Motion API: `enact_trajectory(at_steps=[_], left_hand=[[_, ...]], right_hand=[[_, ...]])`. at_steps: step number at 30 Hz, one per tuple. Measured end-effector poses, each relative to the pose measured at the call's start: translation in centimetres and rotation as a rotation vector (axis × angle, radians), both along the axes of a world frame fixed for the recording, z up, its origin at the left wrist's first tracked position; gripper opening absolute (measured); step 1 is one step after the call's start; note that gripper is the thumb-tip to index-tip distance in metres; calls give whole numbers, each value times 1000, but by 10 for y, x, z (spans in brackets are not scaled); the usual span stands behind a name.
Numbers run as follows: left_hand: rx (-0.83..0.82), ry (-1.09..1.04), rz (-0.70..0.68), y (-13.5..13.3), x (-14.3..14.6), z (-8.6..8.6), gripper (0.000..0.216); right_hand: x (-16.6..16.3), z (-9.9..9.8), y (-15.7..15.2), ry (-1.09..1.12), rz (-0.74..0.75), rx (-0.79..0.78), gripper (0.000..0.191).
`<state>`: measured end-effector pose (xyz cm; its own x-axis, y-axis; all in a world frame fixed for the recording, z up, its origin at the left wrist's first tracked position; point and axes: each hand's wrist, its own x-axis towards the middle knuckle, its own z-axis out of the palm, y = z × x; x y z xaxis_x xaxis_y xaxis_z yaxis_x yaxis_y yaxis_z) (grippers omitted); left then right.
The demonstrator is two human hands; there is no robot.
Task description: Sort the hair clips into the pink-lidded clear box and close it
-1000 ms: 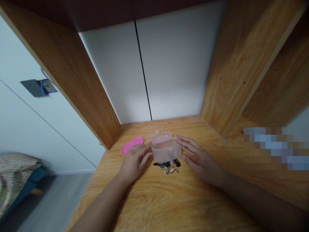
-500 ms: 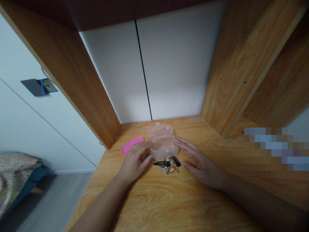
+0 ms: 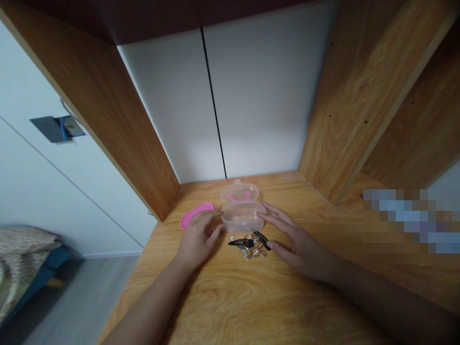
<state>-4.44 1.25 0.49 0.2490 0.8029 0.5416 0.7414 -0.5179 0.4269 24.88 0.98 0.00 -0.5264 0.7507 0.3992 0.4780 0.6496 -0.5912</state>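
A small clear plastic box (image 3: pixel 241 216) stands upright on the wooden desk (image 3: pixel 251 292), its hinged lid (image 3: pixel 239 192) with a pink handle lying open behind it. My left hand (image 3: pixel 197 238) rests at the box's left side, fingers loosely spread near its wall. My right hand (image 3: pixel 296 242) lies flat and open to the right, fingertips at the box's right edge. A small heap of black hair clips and gold trinkets (image 3: pixel 249 242) lies on the desk just in front of the box, between my hands.
A pink oval lid (image 3: pixel 196 214) lies left of the box near the desk's left edge. Wooden side panels (image 3: pixel 108 110) wall the niche left and right, with a white back panel (image 3: pixel 230 105) behind. A blurred patch sits at the right.
The box, tilted on its side over the clips a second ago, has been tipped back and now stands upright farther from me. Both hands have eased off it.
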Motion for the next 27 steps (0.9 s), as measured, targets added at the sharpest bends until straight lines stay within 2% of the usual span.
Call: enact_trajectory(at_steps=[4,10,13,19,27], left_hand=[[-7,12,-2,-1,0,1,36],[12,2,-6,-1,1,2,29],[20,-7,-1,-1,1,2,26],[3,7,-7,0,0,0,35],[13,-9,12,0,-3,-2,40]], right_hand=[[0,-1,3,29,-60,45,56],[1,6,6,90,-137,132,40],[2,8,6,106,-103,147,34],[1,7,7,100,22,101,27],[0,11,5,49,42,97,24]])
